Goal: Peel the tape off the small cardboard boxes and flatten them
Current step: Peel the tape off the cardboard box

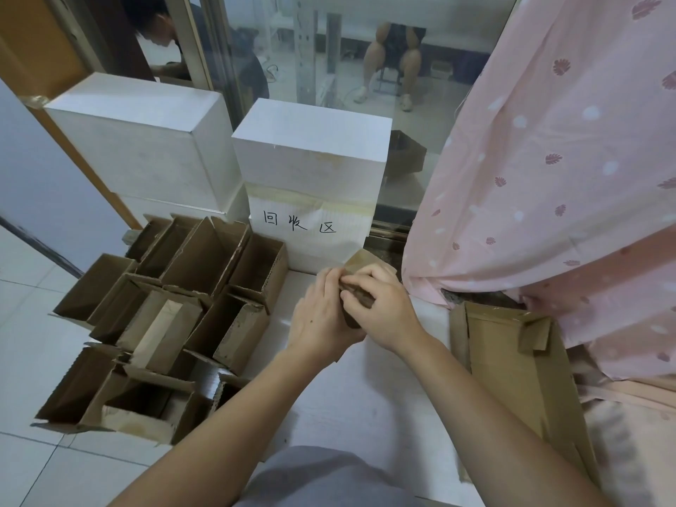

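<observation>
I hold one small brown cardboard box (360, 263) up in front of me, over the white floor. My left hand (322, 316) grips it from the left and below. My right hand (380, 305) curls over its near face, fingertips pinching at the box's edge where the tape would be; the tape itself is too small to make out. Most of the box is hidden by my hands. To the left, several open small cardboard boxes (164, 316) stand packed together on the floor. On the right lies flattened cardboard (512, 367).
Two white boxes stand behind: a large one (146, 140) at the left and a labelled one (311, 177) straight ahead. A pink patterned curtain (548, 177) hangs at the right. Behind glass, two people sit. My grey-clad knee (322, 477) is below.
</observation>
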The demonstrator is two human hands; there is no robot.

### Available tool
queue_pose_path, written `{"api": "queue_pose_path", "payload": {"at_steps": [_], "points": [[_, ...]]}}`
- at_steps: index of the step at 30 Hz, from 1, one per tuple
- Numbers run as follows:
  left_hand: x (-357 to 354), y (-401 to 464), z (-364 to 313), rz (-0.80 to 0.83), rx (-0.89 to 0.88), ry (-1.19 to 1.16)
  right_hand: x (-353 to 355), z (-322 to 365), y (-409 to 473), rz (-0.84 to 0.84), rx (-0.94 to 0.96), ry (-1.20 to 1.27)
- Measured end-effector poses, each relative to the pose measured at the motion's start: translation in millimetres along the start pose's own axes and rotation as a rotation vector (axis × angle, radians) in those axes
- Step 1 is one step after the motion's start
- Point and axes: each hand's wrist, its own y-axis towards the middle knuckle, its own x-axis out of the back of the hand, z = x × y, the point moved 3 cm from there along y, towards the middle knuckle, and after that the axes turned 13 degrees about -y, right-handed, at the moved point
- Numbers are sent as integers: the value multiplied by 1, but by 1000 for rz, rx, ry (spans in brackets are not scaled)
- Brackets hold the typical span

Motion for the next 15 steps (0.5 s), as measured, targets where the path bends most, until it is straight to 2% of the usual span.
{"api": "queue_pose_path", "payload": {"at_steps": [4,11,15], "points": [[4,3,0,-24,-27,38,3,3,1,-63,75,-35],[15,2,-2,-99,-115,30,5,10,3,-66,180,-173],[17,3,-3,-87,-113,47,7,10,4,-102,196,-224]]}}
